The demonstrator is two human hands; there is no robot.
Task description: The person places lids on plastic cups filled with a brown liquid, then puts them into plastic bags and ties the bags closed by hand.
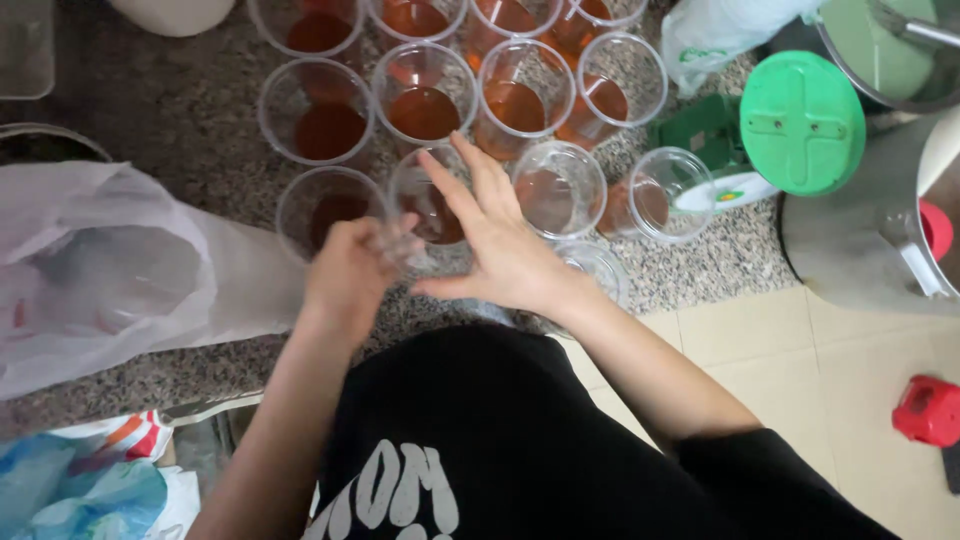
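Several clear plastic cups (425, 95) with brown liquid stand in rows on a speckled stone counter (200, 130). My left hand (350, 265) is closed around a clear plastic cup (410, 250) near the counter's front edge. My right hand (500, 240) is flat with fingers spread, its palm against the same cup from the right. Beside my hands stand two empty-looking cups (558, 188) and another (668, 195). One more clear cup (598, 268) sits partly hidden behind my right wrist.
A large white plastic bag (110, 270) lies on the counter at left. A green round lid (803, 122), a green-and-white container (715, 150) and a metal pot (880, 45) sit at right. A red object (928, 410) lies on the tiled floor.
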